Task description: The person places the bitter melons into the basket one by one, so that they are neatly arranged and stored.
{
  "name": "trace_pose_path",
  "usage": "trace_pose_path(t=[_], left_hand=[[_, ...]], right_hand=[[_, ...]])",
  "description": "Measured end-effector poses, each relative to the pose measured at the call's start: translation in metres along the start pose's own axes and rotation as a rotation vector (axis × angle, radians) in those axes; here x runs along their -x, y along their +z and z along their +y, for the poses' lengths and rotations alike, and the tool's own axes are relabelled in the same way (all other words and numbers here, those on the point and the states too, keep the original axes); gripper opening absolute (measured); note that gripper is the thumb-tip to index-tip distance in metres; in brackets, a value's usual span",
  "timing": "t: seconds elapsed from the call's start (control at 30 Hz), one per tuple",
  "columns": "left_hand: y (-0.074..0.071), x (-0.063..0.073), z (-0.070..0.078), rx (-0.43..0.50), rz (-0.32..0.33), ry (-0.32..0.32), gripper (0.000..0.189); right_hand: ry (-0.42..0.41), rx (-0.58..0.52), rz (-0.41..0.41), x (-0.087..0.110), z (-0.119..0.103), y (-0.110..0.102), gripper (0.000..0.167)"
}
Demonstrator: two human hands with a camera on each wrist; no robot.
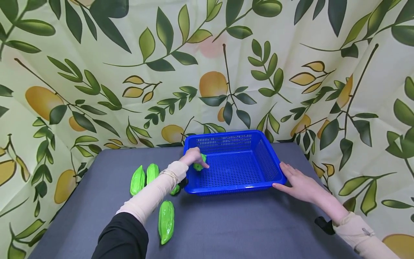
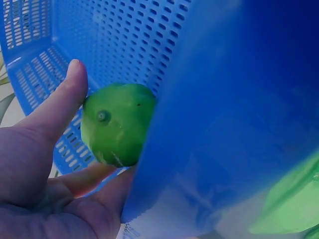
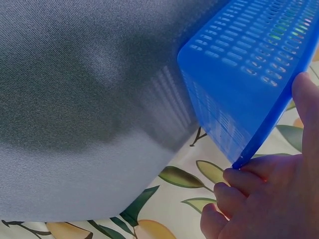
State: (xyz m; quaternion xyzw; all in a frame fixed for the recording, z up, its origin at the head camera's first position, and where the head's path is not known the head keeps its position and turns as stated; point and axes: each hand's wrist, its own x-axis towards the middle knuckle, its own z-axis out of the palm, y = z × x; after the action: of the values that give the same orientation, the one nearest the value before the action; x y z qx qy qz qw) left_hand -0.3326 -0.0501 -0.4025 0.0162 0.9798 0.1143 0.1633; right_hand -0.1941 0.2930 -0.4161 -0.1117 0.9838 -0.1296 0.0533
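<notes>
My left hand [image 1: 193, 157] grips a glossy green bitter melon [image 2: 119, 124] inside the left end of a blue plastic basket [image 1: 226, 188]. In the left wrist view the thumb lies along one side of the melon and the fingers are beneath it; its stem end faces the camera. My right hand [image 1: 299, 184] touches the basket's right rim near the front corner, fingers extended and thumb spread apart. Left of the basket, several more bitter melons lie on the table, including one [image 1: 138, 181] at the far left and one [image 1: 166, 222] nearer the front.
The basket stands toward the back of a grey-covered table [image 1: 226, 230], with perforated walls and floor. A leaf-and-fruit patterned cloth [image 1: 181, 118] hangs close behind and along both sides. Another bitter melon [image 1: 175, 190] is partly hidden by the left forearm.
</notes>
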Motion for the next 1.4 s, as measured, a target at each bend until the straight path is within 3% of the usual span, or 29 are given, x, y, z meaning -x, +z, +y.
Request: trace_pose_path(t=[0.17,0.3,0.53,0.67,0.83,1.07,1.23,1.4], left_hand=[[0.0,0.002,-0.001,-0.024,-0.016,0.025,0.064],[-0.006,0.008,-0.006,0.069,-0.045,0.092,0.069],[-0.027,0.027,-0.015,0.417,-0.042,0.336,0.073],[-0.031,0.034,-0.022,0.644,-0.028,0.424,0.073],[-0.029,0.044,-0.033,0.843,0.005,0.5,0.07],[-0.032,0.069,-0.053,1.005,0.095,0.528,0.067],[-0.036,0.088,-0.068,1.049,0.148,0.552,0.065],[-0.032,0.104,-0.088,1.065,0.207,0.521,0.065]], right_hand=[[0.0,0.004,-0.001,-0.001,0.0,0.001,0.098],[0.003,0.008,-0.001,-0.002,0.0,0.002,0.099],[0.002,0.007,0.004,0.0,0.0,0.0,0.098],[0.0,0.005,0.002,-0.001,0.0,-0.001,0.098],[-0.006,-0.002,-0.003,-0.003,0.001,0.001,0.098],[-0.022,-0.028,-0.003,-0.004,0.002,0.001,0.097],[-0.028,-0.044,-0.007,-0.004,0.003,0.0,0.097],[-0.029,-0.045,-0.019,-0.005,0.002,0.001,0.098]])
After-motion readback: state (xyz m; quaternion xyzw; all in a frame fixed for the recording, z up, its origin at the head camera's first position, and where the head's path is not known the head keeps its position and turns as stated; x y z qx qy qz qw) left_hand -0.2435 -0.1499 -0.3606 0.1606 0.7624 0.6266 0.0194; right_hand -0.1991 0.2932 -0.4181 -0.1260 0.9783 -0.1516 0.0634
